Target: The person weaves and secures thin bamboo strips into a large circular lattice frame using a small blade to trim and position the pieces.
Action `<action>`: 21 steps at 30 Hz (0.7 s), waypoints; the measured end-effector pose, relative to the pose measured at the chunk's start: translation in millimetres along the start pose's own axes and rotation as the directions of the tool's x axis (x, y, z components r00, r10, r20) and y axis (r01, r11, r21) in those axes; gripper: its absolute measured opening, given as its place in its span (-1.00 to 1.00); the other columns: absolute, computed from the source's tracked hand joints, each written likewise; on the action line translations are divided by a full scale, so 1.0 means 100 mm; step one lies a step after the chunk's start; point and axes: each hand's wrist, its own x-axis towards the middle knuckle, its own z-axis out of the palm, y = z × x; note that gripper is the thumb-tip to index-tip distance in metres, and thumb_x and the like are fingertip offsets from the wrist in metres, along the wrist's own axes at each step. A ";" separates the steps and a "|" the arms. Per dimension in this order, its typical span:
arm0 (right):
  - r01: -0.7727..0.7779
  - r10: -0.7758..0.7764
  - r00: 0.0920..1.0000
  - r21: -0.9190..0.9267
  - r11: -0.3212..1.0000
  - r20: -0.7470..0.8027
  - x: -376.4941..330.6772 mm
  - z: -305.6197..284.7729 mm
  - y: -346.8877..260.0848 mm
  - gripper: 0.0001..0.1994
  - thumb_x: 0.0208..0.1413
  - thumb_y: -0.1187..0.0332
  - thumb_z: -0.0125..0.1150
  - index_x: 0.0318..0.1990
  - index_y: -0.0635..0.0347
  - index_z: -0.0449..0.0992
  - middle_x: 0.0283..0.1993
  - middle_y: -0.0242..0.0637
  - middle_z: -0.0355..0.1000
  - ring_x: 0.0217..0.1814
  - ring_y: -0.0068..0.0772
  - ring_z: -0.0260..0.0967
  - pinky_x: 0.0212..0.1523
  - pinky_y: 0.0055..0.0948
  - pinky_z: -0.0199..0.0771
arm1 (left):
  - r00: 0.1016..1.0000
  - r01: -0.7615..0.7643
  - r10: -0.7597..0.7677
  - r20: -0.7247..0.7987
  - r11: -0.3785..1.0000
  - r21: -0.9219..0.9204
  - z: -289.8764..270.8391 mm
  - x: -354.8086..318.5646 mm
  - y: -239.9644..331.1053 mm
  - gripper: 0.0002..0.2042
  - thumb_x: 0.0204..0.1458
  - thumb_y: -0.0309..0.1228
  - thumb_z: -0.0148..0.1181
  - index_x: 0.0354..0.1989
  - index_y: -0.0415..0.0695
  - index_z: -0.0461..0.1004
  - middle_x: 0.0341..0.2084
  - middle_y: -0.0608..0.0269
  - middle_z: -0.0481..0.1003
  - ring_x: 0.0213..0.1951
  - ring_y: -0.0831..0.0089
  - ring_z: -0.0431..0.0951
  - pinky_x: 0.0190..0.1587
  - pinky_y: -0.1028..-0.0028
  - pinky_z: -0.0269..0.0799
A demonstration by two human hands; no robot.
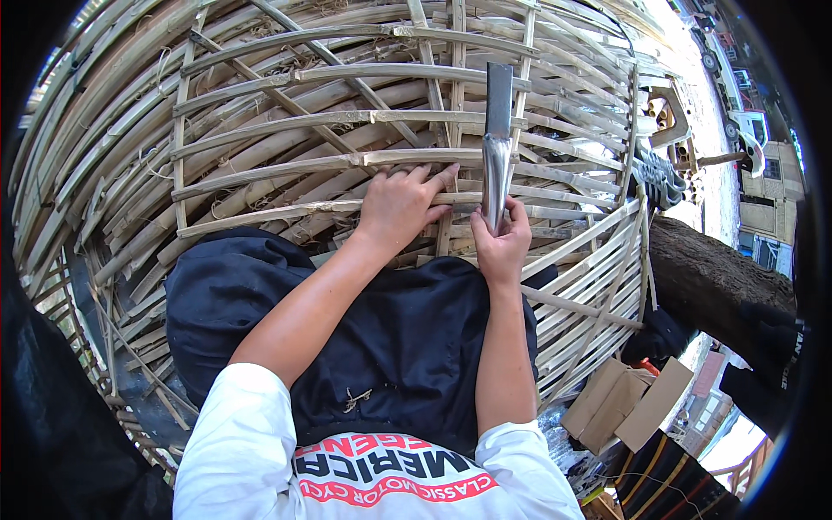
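My left hand [400,204] rests on a lattice of split bamboo slats [286,165]. Its index finger and thumb are spread apart, and the other fingertips touch a cross slat. In my right hand [505,247] is a steel chisel-like tool [497,165], held upright by its shiny tapered handle. Its flat dark blade [499,95] points away from me, over the slats. The thumb and fingers close round the handle's lower end. The lattice lies in front of my knees, which are covered by dark cloth [390,347].
More curved bamboo strips [95,173] spread to the left and back. On the right lie a thick tree trunk [719,260], a grey shoe [660,178] and an open cardboard box [615,403]. A striped cloth [663,472] is at the lower right. Parked vehicles [747,126] stand beyond.
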 end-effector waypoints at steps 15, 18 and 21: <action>-0.037 0.031 0.998 -0.119 0.992 -0.047 0.14 0.04 0.04 -0.60 -0.06 0.40 0.47 -0.09 0.37 0.45 -0.22 -0.10 0.56 -0.26 -0.34 0.56 -0.23 -0.37 0.52 | 0.999 0.023 -0.023 0.022 0.999 0.030 -0.05 0.01 0.03 -0.37 0.00 0.07 0.29 0.30 0.25 0.41 -0.10 0.24 0.59 -0.18 0.26 0.65 0.03 0.24 0.48; 0.038 -0.059 0.994 -0.223 0.974 -0.087 0.17 0.07 0.10 -0.59 -0.09 0.39 0.52 -0.12 0.34 0.45 -0.28 -0.07 0.54 -0.30 -0.21 0.55 -0.23 -0.30 0.50 | 1.000 -0.019 0.019 -0.023 1.000 -0.012 0.00 0.02 -0.02 -0.37 0.03 0.09 0.27 0.30 0.23 0.41 -0.15 0.21 0.59 -0.19 0.21 0.64 0.04 0.22 0.48; -0.014 -0.001 0.997 -0.183 0.983 -0.081 0.16 0.10 0.06 -0.59 -0.10 0.40 0.53 -0.15 0.33 0.44 -0.27 -0.03 0.52 -0.29 -0.11 0.54 -0.21 -0.24 0.48 | 0.999 -0.025 0.025 -0.047 1.000 0.007 0.03 0.01 -0.04 -0.39 0.05 0.09 0.25 0.30 0.23 0.42 -0.20 0.18 0.59 -0.19 0.17 0.63 0.05 0.19 0.48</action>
